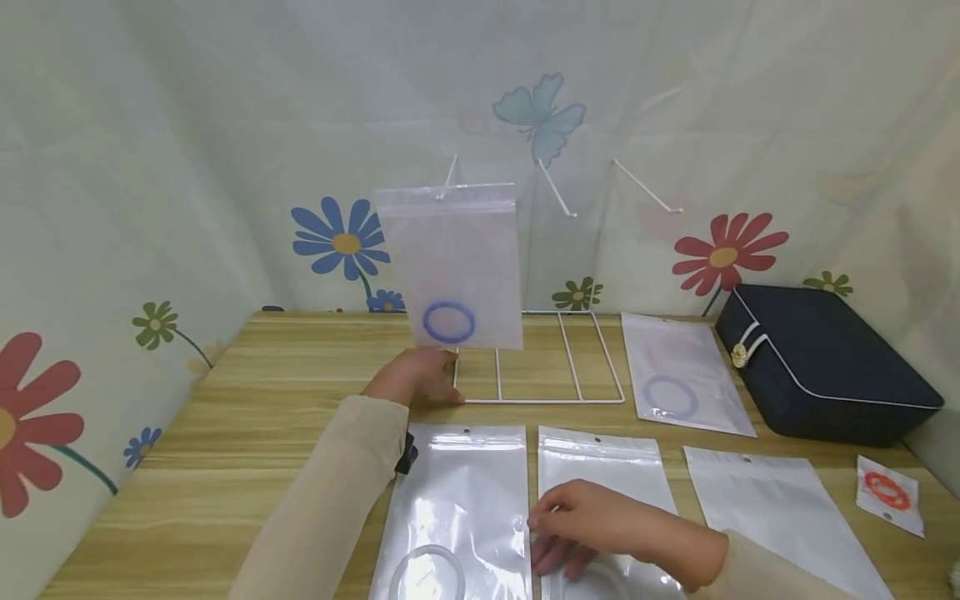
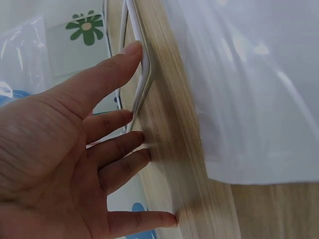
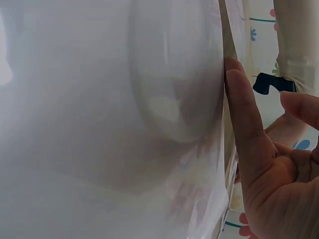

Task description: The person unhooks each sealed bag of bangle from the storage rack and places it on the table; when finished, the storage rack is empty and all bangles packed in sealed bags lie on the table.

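Observation:
My left hand (image 1: 423, 375) is at the front left corner of a white wire display rack (image 1: 551, 402). In the left wrist view its thumb rests on the rack's wire (image 2: 145, 69), its other fingers spread beside the wire near the tabletop. From one of the rack's hooks hangs a clear zip bag (image 1: 457, 250) with a blue ring (image 1: 449, 322) in it. My right hand (image 1: 592, 525) lies low over the middle flat bag (image 1: 600, 458), fingertips at the right edge of the left flat bag (image 1: 465, 483). Both bags show a pale ring; the hand partly hides the middle one.
Two bare hooks (image 1: 557, 190) jut from the rack. Another ringed bag (image 1: 678, 375) lies by a dark blue case (image 1: 825, 358) at the right. A further flat bag (image 1: 780, 508) and a small packet with an orange-red ring (image 1: 889, 493) lie at the front right. A floral curtain (image 1: 225, 167) hangs behind.

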`<state>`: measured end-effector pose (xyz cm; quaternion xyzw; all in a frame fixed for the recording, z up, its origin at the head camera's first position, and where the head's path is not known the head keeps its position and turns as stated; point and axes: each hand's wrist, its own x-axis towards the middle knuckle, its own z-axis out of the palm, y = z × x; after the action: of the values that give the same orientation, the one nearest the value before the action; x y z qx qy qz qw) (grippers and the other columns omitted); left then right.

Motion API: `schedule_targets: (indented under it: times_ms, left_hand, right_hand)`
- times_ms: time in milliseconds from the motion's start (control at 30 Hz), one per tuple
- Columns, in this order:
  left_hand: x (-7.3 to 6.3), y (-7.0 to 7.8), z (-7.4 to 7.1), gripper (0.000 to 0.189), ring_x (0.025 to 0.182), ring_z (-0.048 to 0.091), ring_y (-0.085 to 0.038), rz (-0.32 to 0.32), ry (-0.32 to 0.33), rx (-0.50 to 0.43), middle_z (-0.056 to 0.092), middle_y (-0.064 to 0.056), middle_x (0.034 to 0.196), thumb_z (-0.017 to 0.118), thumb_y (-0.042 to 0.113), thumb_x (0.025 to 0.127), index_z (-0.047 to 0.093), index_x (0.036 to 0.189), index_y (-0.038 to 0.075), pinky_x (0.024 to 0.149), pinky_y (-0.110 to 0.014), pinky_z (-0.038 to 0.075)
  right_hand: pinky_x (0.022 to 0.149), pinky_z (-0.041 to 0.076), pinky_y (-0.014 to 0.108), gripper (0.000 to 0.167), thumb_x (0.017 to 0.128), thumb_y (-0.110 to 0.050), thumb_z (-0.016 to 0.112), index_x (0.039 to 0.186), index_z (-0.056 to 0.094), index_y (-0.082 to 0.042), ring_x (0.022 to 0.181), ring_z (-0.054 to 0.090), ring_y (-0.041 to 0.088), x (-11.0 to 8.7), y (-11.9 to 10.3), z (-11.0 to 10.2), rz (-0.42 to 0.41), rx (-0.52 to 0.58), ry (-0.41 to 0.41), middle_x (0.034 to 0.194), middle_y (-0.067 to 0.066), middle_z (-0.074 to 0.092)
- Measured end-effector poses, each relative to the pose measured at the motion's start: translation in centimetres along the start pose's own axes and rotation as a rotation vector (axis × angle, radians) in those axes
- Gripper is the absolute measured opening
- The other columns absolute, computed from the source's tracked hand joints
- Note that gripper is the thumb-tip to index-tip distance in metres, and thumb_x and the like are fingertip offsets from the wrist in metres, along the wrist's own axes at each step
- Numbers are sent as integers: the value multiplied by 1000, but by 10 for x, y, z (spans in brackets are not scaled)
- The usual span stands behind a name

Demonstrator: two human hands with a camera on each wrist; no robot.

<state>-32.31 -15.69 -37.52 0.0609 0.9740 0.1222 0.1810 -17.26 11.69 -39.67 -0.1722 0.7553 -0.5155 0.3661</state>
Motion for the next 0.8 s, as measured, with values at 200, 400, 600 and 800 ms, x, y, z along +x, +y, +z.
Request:
schedule_targets:
  times_ms: [200, 400, 600, 800]
  left_hand:
    - [2, -1, -2, 82, 137, 41, -37, 8, 15, 7, 45, -16, 150, 80, 42, 83, 44, 150, 12, 113, -50, 32]
    - [2, -1, -3, 82, 137, 41, -37, 31, 23, 32, 46, -17, 149, 79, 42, 82, 44, 149, 10, 112, -49, 32]
    - [3, -3, 0, 82, 136, 42, -37, 50, 22, 53, 47, -18, 148, 78, 43, 83, 44, 149, 9, 112, -48, 33]
    - [2, -2, 1, 81, 135, 42, -38, 39, 22, 35, 47, -18, 148, 78, 42, 83, 44, 149, 9, 112, -49, 33]
  right_hand:
    - [58, 56, 35, 25, 99, -17, 60, 115, 62, 2, 78, 71, 24, 1, -10, -23, -56, -117, 10, 91, 10, 73]
    - [56, 52, 34, 26, 98, -16, 60, 118, 61, 1, 80, 68, 20, 13, -10, -54, -132, -295, 186, 91, 5, 69]
    - [73, 54, 39, 22, 95, -14, 66, 115, 68, -3, 90, 65, 25, 29, -6, -84, -160, -653, 515, 100, 7, 68]
    - [100, 43, 56, 42, 94, -19, 67, 129, 60, 3, 127, 46, 47, 43, 4, -115, -95, -937, 601, 136, 28, 51]
